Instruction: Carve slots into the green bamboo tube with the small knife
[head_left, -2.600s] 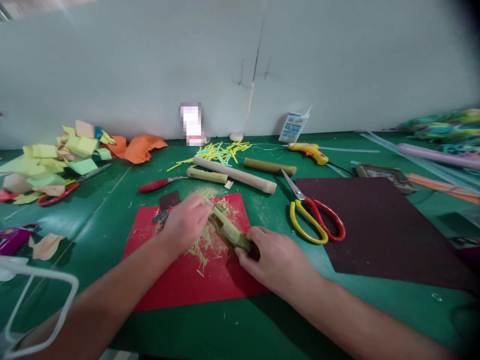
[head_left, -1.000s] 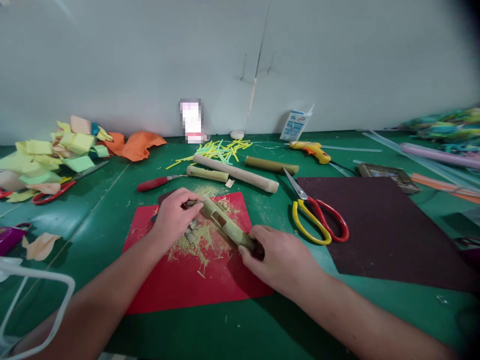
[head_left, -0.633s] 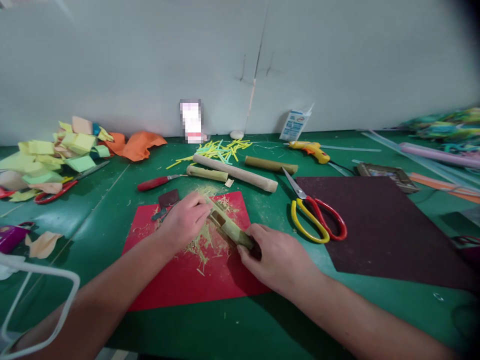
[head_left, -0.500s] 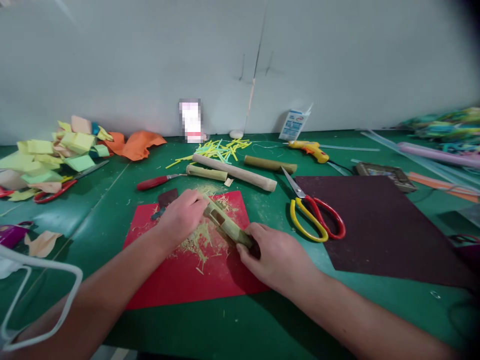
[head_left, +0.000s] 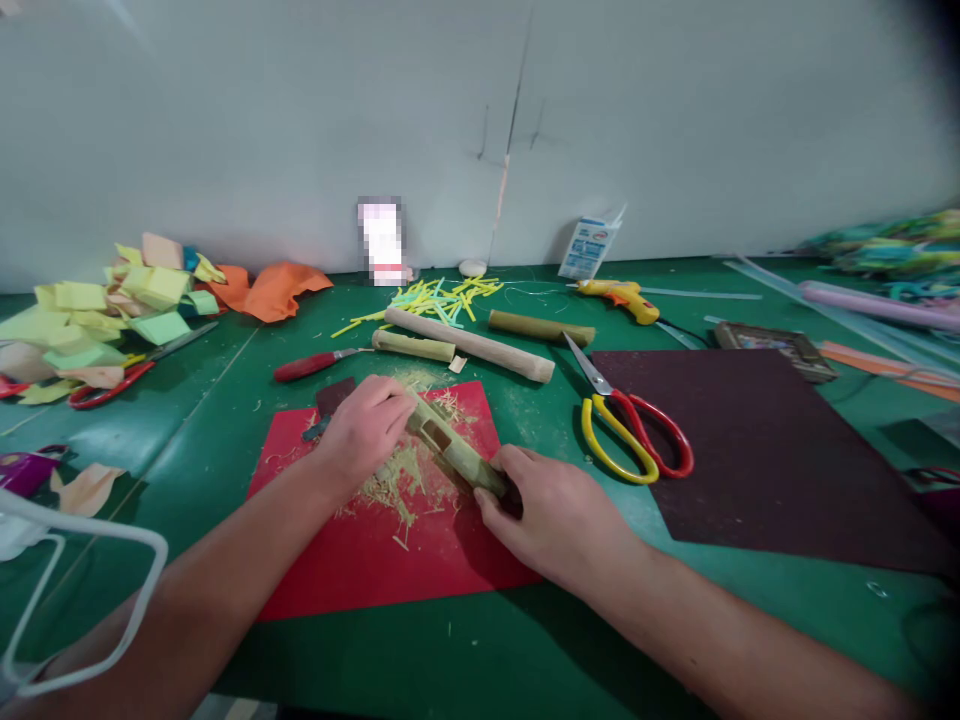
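Two hands meet over a red rectangular sheet (head_left: 390,578) on a green desk (head_left: 375,660), with a pale green bamboo tube (head_left: 465,462) slanting between them above that sheet, its cut rectangular opening turned upward. The right hand (head_left: 559,515) grasps the tube's near end; the left hand (head_left: 364,430) has its fingers curled at the far end, and whether they grip the tube or something small cannot be told. A strip of green surface runs along the sheet's near edge, and another lies between its right edge and a dark brown sheet (head_left: 757,460), narrowed by scissors with one red and one yellow handle (head_left: 598,382), whose yellow loop stands near the right hand. The right fingers cover the tube's near end, the left hand overlaps some pale shavings (head_left: 405,490) and a dark brown scrap (head_left: 334,397), and whether the tube touches the sheet is unclear. A white rounded frame (head_left: 97,523) is cut off at the left border. Beyond the sheet lie three more rods: a long greyish-beige one (head_left: 472,345), a short yellowish one (head_left: 412,346) and an olive-brown one (head_left: 540,328), with one red-handled pointed tool (head_left: 304,367) to their left and one yellow glue gun (head_left: 622,298) to their right.
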